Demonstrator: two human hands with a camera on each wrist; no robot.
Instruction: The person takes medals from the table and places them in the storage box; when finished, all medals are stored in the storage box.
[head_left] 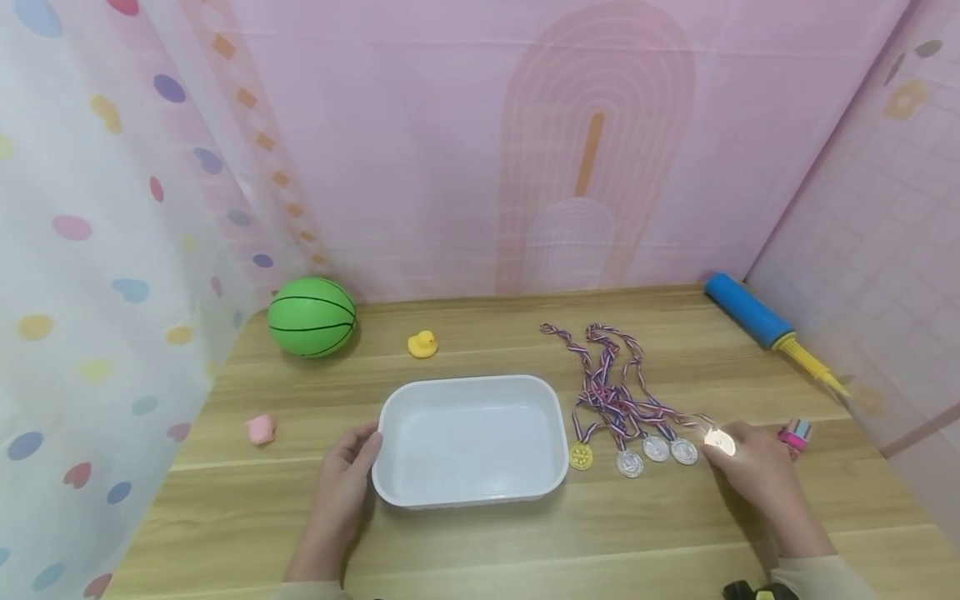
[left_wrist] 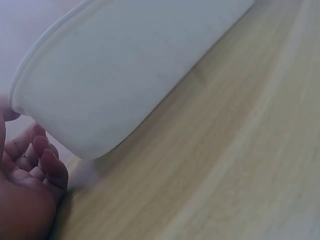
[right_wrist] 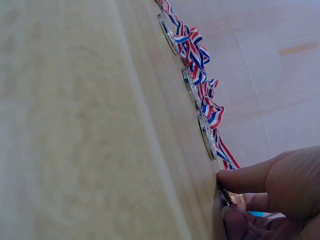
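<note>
Fingers of your right hand [head_left: 759, 471] pinch a round medal [head_left: 723, 442] between the white tray [head_left: 468, 446] and the table's [head_left: 525, 550] right edge. Medal face: glaring white in the head view; a coppery patch at the right wrist. From it a striped ribbon runs left into tangled red, white and blue ribbons [head_left: 611, 402] reaching towards the rear edge. Just left: three silver medals [head_left: 656, 448], embossed, then one gold medal [head_left: 581, 456]. Your left hand [head_left: 341, 475] grips the tray's left rim, thumb above, fingers curled below. Tray: rectangular, round-cornered, smooth-walled.
</note>
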